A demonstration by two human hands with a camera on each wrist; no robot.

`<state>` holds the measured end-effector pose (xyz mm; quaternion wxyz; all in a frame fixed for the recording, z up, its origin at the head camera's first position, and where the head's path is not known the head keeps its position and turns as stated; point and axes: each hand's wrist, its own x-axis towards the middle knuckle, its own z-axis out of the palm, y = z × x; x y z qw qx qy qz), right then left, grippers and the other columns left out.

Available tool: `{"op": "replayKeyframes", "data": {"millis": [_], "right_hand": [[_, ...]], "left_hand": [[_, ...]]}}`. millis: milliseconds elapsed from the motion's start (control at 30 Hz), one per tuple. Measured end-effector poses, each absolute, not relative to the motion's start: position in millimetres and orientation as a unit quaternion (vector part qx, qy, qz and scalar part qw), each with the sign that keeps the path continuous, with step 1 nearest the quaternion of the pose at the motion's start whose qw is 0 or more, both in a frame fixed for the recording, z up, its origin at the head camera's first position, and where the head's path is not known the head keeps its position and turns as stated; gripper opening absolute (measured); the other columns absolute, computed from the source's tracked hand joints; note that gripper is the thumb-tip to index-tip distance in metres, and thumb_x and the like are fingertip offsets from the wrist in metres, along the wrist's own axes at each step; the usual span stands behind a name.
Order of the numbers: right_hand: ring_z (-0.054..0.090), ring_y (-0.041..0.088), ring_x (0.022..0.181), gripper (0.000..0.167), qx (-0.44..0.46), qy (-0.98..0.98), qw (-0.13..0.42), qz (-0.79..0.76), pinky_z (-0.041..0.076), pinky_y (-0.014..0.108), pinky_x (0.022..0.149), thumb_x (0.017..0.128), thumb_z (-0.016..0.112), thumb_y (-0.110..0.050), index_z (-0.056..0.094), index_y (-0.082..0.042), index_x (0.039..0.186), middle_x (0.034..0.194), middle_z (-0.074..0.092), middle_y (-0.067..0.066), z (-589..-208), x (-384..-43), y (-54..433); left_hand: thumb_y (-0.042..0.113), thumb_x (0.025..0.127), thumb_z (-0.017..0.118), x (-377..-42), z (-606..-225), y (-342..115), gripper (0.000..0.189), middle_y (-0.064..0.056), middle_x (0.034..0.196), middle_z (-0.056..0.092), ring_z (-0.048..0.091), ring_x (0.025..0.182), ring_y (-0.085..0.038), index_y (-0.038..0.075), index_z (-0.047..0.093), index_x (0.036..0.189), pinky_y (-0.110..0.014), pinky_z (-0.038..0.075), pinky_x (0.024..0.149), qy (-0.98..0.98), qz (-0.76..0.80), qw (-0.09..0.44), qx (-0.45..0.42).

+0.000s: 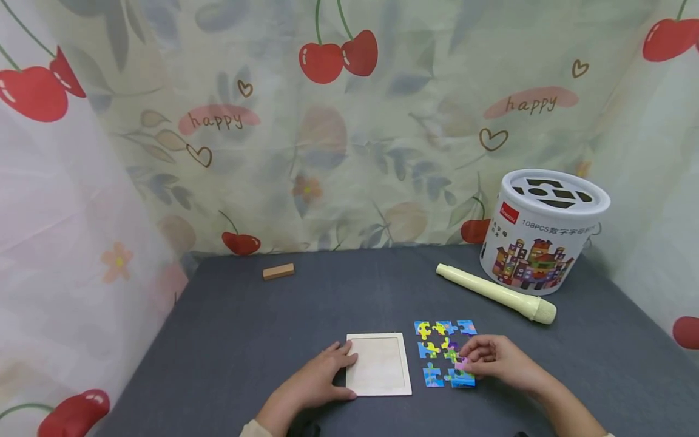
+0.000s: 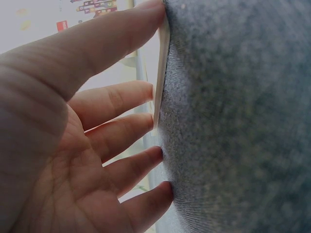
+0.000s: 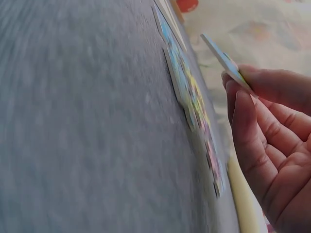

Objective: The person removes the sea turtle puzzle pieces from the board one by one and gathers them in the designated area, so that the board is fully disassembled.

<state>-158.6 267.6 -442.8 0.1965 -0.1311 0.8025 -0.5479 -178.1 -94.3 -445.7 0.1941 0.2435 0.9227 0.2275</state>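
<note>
My left hand [image 1: 322, 376] lies at the left side of a shallow square wooden tray [image 1: 406, 367], thumb at its near corner and fingertips along its left edge. In the left wrist view the fingers [image 2: 126, 99] are spread and nearly straight against the tray's edge. Over the right side of a group of colourful puzzle pieces [image 1: 433, 376] is my right hand [image 1: 499, 361]. It pinches one puzzle piece [image 3: 221, 58], mostly blue with a bit of yellow-green, between thumb and forefinger. The right wrist view shows that piece tilted and raised above the table.
Beyond the puzzle pieces a pale yellow toy microphone [image 1: 491, 291] lies slanted. Behind it stands a white lidded bucket [image 1: 537, 237] with printed blocks on its side. A small wooden block [image 1: 278, 271] sits at the back left. Patterned curtain [image 1: 349, 182] encloses the dark table [image 1: 229, 340].
</note>
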Motion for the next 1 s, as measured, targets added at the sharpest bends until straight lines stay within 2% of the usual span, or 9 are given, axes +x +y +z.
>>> {"op": "replayKeyframes", "data": {"millis": [233, 500, 1000], "right_hand": [[0.060, 0.005, 0.071, 0.037, -0.106, 0.813, 0.185, -0.542, 0.052, 0.027, 0.064, 0.087, 0.065, -0.019, 0.056, 0.012, 0.105, 0.083, 0.065, -0.001, -447.3, -156.9, 288.0], [0.061, 0.004, 0.074, 0.036, -0.119, 0.824, 0.172, -0.527, 0.052, 0.026, 0.064, 0.089, 0.062, -0.018, 0.058, 0.012, 0.107, 0.088, 0.065, 0.002, -453.7, -155.5, 304.3], [0.060, 0.005, 0.073, 0.038, -0.099, 0.818, 0.192, -0.533, 0.052, 0.026, 0.063, 0.088, 0.064, -0.019, 0.059, 0.012, 0.108, 0.087, 0.065, 0.001, -458.9, -155.2, 303.2]], "left_hand": [[0.038, 0.075, 0.076, -177.6, -444.7, -94.2, 0.069, -0.006, 0.149, 0.036, 0.027, 0.140, -0.034, 0.013, 0.052, 0.134, -0.054, 0.030, 0.107, 0.921, 0.228, 0.196, 0.246], [0.038, 0.075, 0.076, -177.3, -443.7, -94.8, 0.069, -0.007, 0.149, 0.036, 0.028, 0.139, -0.035, 0.013, 0.052, 0.134, -0.055, 0.031, 0.106, 0.921, 0.224, 0.191, 0.254], [0.038, 0.074, 0.076, -177.9, -445.1, -95.0, 0.069, -0.007, 0.149, 0.037, 0.028, 0.139, -0.035, 0.013, 0.052, 0.134, -0.055, 0.030, 0.106, 0.921, 0.226, 0.190, 0.253]]}}
